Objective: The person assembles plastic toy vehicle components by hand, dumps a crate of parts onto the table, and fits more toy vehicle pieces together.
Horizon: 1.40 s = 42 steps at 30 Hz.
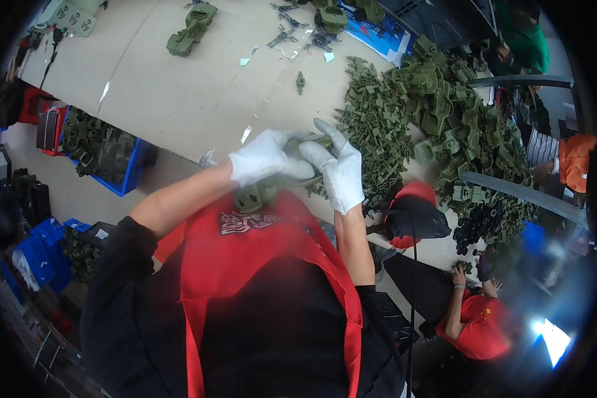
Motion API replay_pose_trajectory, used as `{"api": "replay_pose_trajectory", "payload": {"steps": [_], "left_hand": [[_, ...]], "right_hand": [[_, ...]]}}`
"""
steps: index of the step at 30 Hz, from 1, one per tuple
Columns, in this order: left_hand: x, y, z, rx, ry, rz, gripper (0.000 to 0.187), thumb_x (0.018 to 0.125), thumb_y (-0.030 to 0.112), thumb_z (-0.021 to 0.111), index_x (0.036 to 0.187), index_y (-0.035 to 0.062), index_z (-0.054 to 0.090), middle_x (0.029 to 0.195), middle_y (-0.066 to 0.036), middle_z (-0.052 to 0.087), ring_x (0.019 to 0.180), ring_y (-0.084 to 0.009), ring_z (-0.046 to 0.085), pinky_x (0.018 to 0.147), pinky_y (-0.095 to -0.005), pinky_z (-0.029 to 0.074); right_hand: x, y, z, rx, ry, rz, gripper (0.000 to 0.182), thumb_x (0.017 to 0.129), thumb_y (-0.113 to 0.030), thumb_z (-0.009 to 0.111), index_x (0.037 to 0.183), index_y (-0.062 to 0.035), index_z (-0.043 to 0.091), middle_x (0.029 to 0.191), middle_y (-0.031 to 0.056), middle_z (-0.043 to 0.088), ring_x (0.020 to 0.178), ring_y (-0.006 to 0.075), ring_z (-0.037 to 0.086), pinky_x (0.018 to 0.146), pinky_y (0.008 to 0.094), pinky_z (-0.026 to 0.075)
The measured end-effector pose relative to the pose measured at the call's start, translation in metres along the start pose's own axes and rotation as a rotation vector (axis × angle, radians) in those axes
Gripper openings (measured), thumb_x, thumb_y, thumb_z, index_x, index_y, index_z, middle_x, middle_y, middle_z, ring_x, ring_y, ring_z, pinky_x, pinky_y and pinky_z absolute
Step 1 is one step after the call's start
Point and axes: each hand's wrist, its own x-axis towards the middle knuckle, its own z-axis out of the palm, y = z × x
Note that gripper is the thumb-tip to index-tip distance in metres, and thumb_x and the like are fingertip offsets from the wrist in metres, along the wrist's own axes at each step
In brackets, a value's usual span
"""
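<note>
In front of my red apron, both hands wear white gloves and meet at the table's near edge. My left hand [266, 158] is closed around an olive-green plastic toy vehicle part [251, 199], which sticks out below the palm. My right hand [338, 169] has its thumb and fingers bent against the upper end of the same piece. The gloves hide most of it. A small green piece [300, 83] lies alone on the table beyond my hands. Farther off sits a green toy vehicle [192, 30].
A large heap of green plastic parts [438, 99] spreads along the right. Grey small parts [284, 34] lie at the far side near a blue packet [378, 33]. Blue crate [127, 174] with parts stands left. Co-workers in red [474, 328] and green [529, 43] are at right.
</note>
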Motion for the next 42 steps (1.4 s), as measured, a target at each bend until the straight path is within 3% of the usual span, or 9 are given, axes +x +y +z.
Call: {"api": "replay_pose_trajectory", "payload": {"steps": [6,10,12,14,15,18,26,31,42], "left_hand": [[-0.016,0.033,-0.028,0.524,0.136,0.079,0.095,0.07,0.019,0.082,0.146,0.0004,0.029,0.133,-0.021,0.051,0.123,-0.0265,0.049,0.104,-0.0377,0.04],[-0.029,0.004,-0.031,-0.123,-0.055,-0.039,0.098,0.067,0.015,0.085,0.146,0.0012,0.028,0.134,-0.017,0.048,0.125,-0.0262,0.047,0.104,-0.0359,0.039],[-0.026,-0.006,-0.033,0.107,-0.032,0.019,0.086,0.072,0.013,0.081,0.142,-0.0005,0.034,0.129,-0.015,0.052,0.119,-0.0238,0.051,0.101,-0.0342,0.042],[-0.028,0.004,-0.028,-0.318,0.011,-0.175,0.076,0.075,0.013,0.079,0.138,-0.0023,0.039,0.123,-0.014,0.057,0.113,-0.0216,0.054,0.097,-0.0324,0.043],[-0.029,0.005,-0.026,-0.241,0.025,-0.154,0.07,0.078,0.016,0.077,0.135,-0.0037,0.043,0.118,-0.013,0.06,0.108,-0.0212,0.057,0.093,-0.0324,0.046],[-0.028,0.006,-0.02,-0.107,0.023,-0.204,0.064,0.077,0.015,0.075,0.131,-0.0053,0.048,0.113,-0.014,0.063,0.101,-0.0204,0.06,0.089,-0.032,0.048],[-0.043,0.019,-0.025,0.341,-0.066,-0.192,0.059,0.08,0.03,0.071,0.127,-0.0013,0.054,0.12,-0.017,0.063,0.109,-0.0251,0.061,0.094,-0.0345,0.046],[-0.048,-0.002,-0.024,0.372,-0.053,-0.032,0.062,0.076,0.033,0.073,0.124,-0.0013,0.055,0.105,-0.019,0.067,0.097,-0.029,0.065,0.09,-0.035,0.047],[-0.044,-0.033,-0.01,0.329,0.038,-0.096,0.06,0.077,0.024,0.079,0.124,-0.0021,0.054,0.107,-0.015,0.068,0.099,-0.0167,0.063,0.088,-0.0303,0.049]], "right_hand": [[0.011,0.019,-0.043,0.207,0.118,-0.162,0.05,0.08,-0.005,0.071,0.128,0.0023,0.056,0.104,0.0097,0.067,0.09,0.0133,0.062,0.083,0.0254,0.049],[0.007,0.046,-0.063,0.516,0.202,-0.172,0.046,0.082,-0.006,0.07,0.125,0.004,0.057,0.108,0.011,0.066,0.095,0.0139,0.062,0.086,0.0261,0.049],[0.003,0.047,-0.061,0.558,0.226,-0.147,0.045,0.082,-0.007,0.07,0.124,0.0051,0.058,0.11,0.0117,0.066,0.096,0.0141,0.062,0.086,0.0266,0.049],[-0.001,0.043,-0.062,-0.02,0.326,-0.02,0.04,0.085,-0.012,0.07,0.121,0.0024,0.061,0.114,0.0132,0.065,0.1,0.016,0.062,0.087,0.0278,0.049],[0.0,0.057,-0.069,-0.575,0.403,-0.356,0.039,0.084,-0.018,0.071,0.119,-0.0029,0.063,0.114,0.013,0.064,0.1,0.0213,0.063,0.089,0.0302,0.049],[-0.012,0.009,-0.039,-0.72,0.209,-0.528,0.042,0.079,-0.026,0.072,0.117,-0.0107,0.066,0.114,0.0137,0.065,0.099,0.0304,0.064,0.089,0.0368,0.05],[-0.01,0.004,0.022,-0.953,-0.224,-0.229,0.046,0.084,-0.04,0.056,0.119,-0.011,0.062,0.103,0.0189,0.067,0.094,0.0368,0.064,0.083,0.0418,0.052],[0.001,0.033,-0.009,-0.184,-0.534,0.03,0.058,0.081,-0.01,0.067,0.135,-0.0017,0.049,0.122,0.0202,0.061,0.116,0.025,0.059,0.1,0.0345,0.045],[-0.007,0.061,0.003,-0.143,-0.308,0.248,0.055,0.08,-0.003,0.068,0.131,0.0027,0.048,0.128,0.0205,0.055,0.119,0.0259,0.054,0.098,0.0353,0.045]]}}
